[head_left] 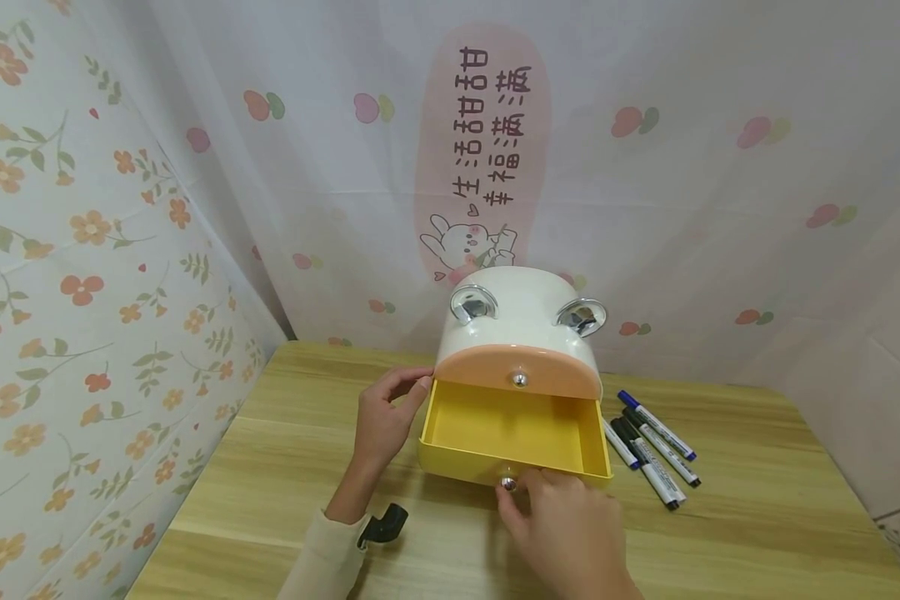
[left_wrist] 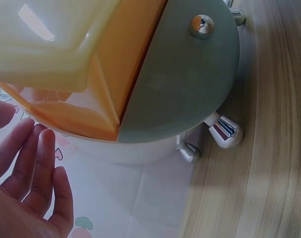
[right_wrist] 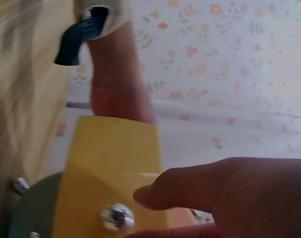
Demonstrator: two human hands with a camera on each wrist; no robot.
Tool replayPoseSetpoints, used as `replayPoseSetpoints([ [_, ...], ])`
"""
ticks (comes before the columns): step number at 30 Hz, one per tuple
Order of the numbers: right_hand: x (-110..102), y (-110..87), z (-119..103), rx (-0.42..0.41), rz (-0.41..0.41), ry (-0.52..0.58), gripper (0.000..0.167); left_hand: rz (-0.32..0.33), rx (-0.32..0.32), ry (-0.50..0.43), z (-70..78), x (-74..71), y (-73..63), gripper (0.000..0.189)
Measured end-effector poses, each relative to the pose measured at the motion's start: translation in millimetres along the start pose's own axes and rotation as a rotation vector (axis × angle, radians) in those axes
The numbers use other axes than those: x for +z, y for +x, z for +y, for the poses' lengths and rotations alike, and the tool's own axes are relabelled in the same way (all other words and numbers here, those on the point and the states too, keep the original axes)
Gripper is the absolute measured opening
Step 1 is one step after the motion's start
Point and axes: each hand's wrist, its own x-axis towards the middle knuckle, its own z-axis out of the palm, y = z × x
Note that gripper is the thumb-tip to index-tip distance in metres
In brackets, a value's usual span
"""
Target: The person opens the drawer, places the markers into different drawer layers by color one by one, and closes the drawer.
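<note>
A small white cabinet (head_left: 521, 308) with a rounded body has its yellow drawer (head_left: 510, 421) pulled out; nothing lies in the visible part of it. Above that sits a closed peach drawer (head_left: 487, 367). The right hand (head_left: 570, 533) is at the front of the yellow drawer, its thumb and forefinger right by the shiny round knob (right_wrist: 117, 217). In the right wrist view a slight gap shows between the fingertips and the knob. At the cabinet's left side, the left hand (head_left: 386, 421) has its fingertips close against the wall, with fingers loosely bent (left_wrist: 34, 183).
Several capped markers (head_left: 652, 450) lie on the wooden table (head_left: 780, 500) right of the cabinet. A green drawer front (left_wrist: 180, 74) shows in the left wrist view, near shiny metal feet (left_wrist: 225, 131). Patterned curtains (head_left: 330, 167) hang behind and to the left.
</note>
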Motion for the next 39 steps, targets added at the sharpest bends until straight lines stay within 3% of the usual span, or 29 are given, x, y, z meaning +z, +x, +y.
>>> replayPoseSetpoints([
  [3,-13.4,0.8,11.7,0.012,0.053,0.116,0.023,0.003,0.004,0.004,0.4,0.0,0.1,0.015],
  [5,-20.3,2.5,25.1,-0.005,0.151,0.178,0.020,0.005,0.007,0.006,0.1,0.2,0.4,0.015],
  [8,-26.5,7.5,49.3,-0.004,0.286,0.208,0.018,0.007,0.012,0.006,-0.4,0.4,0.7,0.015],
  [11,-26.8,14.6,73.6,0.055,0.328,0.245,0.014,0.006,0.005,0.003,-1.2,0.2,0.6,0.015],
  [16,-21.4,23.3,107.2,0.213,0.194,0.307,0.014,0.001,0.004,-0.001,-1.6,-0.2,0.5,0.015],
  [18,-19.7,25.9,115.9,0.257,0.100,0.325,0.018,0.002,0.009,-0.003,-1.8,-0.1,0.4,0.016],
  [24,-14.5,32.2,123.3,0.320,-0.127,0.381,0.035,0.004,0.014,-0.003,-2.4,0.7,0.6,0.016],
  [39,-8.6,33.7,117.9,0.276,-0.120,0.425,0.020,0.001,0.008,0.002,-1.9,-0.2,0.0,0.015],
])
